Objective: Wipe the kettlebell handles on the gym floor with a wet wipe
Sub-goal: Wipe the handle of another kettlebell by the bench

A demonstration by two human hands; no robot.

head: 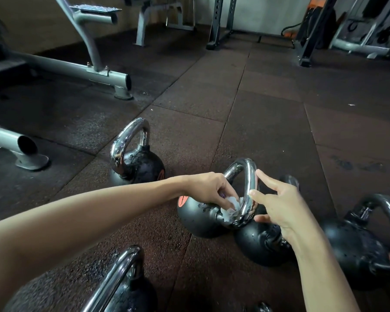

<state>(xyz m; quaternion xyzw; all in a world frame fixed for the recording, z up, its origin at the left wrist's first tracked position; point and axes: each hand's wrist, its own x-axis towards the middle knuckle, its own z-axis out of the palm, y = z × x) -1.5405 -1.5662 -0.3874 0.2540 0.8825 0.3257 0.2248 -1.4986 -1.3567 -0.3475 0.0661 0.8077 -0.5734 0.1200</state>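
Several black kettlebells with chrome handles stand on the dark rubber gym floor. My left hand (212, 190) pinches a crumpled white wet wipe (231, 209) against the lower part of the chrome handle (249, 176) of the middle kettlebell (196, 218). My right hand (279, 203) steadies that handle from the right, with straight fingertips touching its outer side. Another kettlebell (136, 163) stands behind to the left. One more kettlebell (259, 244) sits partly under my right wrist, one (358, 242) at the right, and one (122, 282) at the bottom edge.
A grey machine frame (77, 68) with feet runs along the left, with a second grey tube foot (20, 147) nearer. Rack uprights (221, 21) and other equipment stand at the back. Rubber floor tiles (268, 109) stretch ahead.
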